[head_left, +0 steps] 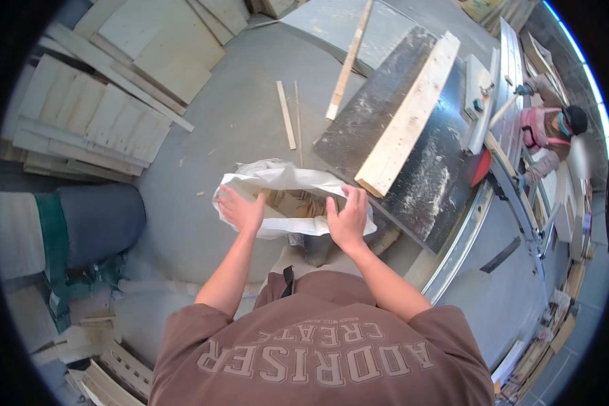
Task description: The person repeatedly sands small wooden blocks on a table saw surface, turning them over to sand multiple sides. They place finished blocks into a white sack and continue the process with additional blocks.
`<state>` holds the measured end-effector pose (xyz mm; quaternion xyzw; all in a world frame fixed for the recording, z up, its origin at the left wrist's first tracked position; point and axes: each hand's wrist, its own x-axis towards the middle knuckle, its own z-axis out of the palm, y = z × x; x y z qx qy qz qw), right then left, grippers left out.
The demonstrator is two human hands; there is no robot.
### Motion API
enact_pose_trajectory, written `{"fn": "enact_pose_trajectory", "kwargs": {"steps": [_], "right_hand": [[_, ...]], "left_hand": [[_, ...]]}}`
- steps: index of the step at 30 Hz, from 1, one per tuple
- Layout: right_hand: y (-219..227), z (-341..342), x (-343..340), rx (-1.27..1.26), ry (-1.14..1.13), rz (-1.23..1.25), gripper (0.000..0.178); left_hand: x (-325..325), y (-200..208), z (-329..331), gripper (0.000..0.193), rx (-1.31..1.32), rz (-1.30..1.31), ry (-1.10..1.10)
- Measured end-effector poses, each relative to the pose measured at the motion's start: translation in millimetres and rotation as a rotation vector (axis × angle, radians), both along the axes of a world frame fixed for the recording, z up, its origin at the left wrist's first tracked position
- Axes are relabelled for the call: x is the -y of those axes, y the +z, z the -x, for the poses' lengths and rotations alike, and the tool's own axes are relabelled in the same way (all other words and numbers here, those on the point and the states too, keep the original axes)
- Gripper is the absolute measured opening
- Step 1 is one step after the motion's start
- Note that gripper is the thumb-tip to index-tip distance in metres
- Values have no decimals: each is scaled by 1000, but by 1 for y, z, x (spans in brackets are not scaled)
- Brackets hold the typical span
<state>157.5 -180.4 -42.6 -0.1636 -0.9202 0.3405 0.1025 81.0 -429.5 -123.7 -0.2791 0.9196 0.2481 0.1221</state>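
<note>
A white woven sack [277,177] is in front of me with its mouth spread wide. Inside it lie brownish wood offcuts [294,203], partly shaded. My left hand [243,208] grips the sack's left rim, thumb on the inner side and fingers over the outer side. At the right end of the mouth, my right hand [348,218] holds the rim in much the same way, fingers bent over the fabric. The lower part of the sack is hidden beneath its rim and my hands.
A dark worktable [379,122] with sawdust and a long timber [413,111] stands close on the right. Thin wood strips [286,115] lie on the floor ahead. Stacked boards [91,115] and a large grey roll [101,220] are left. A co-worker [548,132] handles wood at far right.
</note>
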Motion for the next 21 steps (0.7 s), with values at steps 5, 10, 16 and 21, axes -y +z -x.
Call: {"fn": "enact_pose_trajectory", "kwargs": {"steps": [5,10,16,21], "right_hand": [[-115,-71,-63,474,-468,-146,55],[-249,-75,-116,802,-681,183,57],[-227,-42,-65,676,-144,296,54],[-55,27,1,315,210,535,49]], "left_hand": [[14,-35,-13,131,-68,391,-160],[36,-25,-10,130,-142,567,-140],[111,-58,41,52,76,82,201],[142,-35,85,34,-377,62,76]]}}
